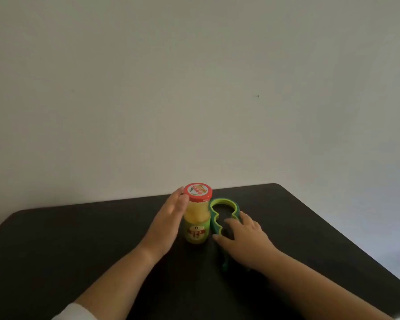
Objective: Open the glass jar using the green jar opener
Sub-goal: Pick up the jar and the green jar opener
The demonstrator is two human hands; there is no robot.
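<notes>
A glass jar [196, 224] with yellow contents, a green label and a red lid [197, 192] stands upright near the far edge of the black table. My left hand [169, 218] lies flat against the jar's left side, fingers extended, not wrapped around it. The green jar opener [214, 211] lies flat on the table just right of the jar, its large loop pointing away from me. My right hand [243, 236] rests on top of the opener's middle and handle with fingers spread, covering most of its near half.
The black table [79, 239] has a rounded far right corner and ends against a plain pale wall. Its right edge runs diagonally toward me. A white sleeve cuff [74, 312] shows on my left arm at the bottom.
</notes>
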